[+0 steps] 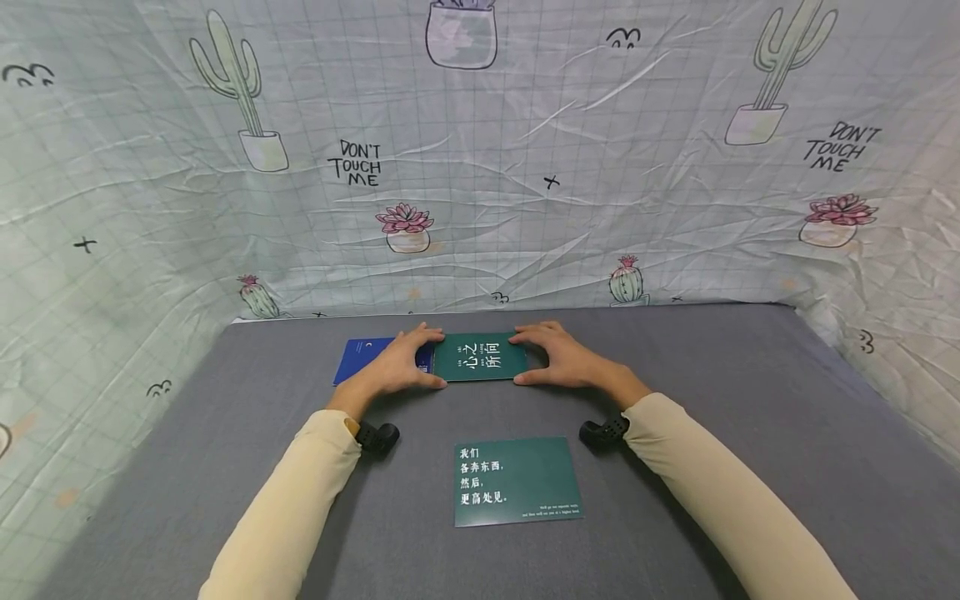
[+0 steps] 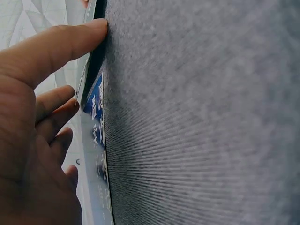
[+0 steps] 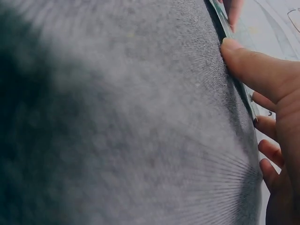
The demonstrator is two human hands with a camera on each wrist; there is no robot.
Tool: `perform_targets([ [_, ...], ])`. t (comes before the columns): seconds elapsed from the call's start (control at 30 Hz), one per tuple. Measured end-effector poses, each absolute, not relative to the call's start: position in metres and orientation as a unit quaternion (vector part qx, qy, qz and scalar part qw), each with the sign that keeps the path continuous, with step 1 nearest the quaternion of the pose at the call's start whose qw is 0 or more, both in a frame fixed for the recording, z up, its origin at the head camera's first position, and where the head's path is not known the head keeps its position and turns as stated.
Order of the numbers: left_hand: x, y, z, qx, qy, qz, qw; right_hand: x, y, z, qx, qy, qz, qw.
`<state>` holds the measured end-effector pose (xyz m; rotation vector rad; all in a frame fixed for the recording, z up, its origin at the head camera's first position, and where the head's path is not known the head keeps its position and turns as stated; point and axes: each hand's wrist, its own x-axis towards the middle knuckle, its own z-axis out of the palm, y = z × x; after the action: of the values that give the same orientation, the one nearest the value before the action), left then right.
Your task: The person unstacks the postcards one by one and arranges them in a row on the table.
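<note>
Both hands grip a green card [image 1: 487, 357] with white Chinese characters, near the far side of the grey table. My left hand [image 1: 393, 364] pinches its left end, thumb at the near edge and fingertips at the far edge. The right hand [image 1: 566, 358] holds the right end in the same way. A blue card [image 1: 362, 357] lies at the left, partly hidden by the left hand; the green card's left edge meets or overlaps its right end. In the right wrist view, the green card's thin edge [image 3: 250, 101] runs between thumb and fingers, slightly raised off the cloth.
A second green card [image 1: 517, 485] with white writing lies flat nearer the person, between the forearms. Grey cloth covers the table [image 1: 225, 467]. A pale curtain [image 1: 480, 125] printed with cactuses hangs behind and at both sides. Each wrist wears a black camera [image 1: 378, 437].
</note>
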<state>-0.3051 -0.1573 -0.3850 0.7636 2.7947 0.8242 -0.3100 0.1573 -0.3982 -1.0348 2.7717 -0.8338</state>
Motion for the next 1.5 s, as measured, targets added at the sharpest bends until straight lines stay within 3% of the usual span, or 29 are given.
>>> perform_targets([
  [1.5, -0.3105, -0.1584, -0.3815, 0.255, 0.938, 0.217, 0.086, -0.3144, 0.1559, -0.3976, -0.328, 0.911, -0.246, 0.046],
])
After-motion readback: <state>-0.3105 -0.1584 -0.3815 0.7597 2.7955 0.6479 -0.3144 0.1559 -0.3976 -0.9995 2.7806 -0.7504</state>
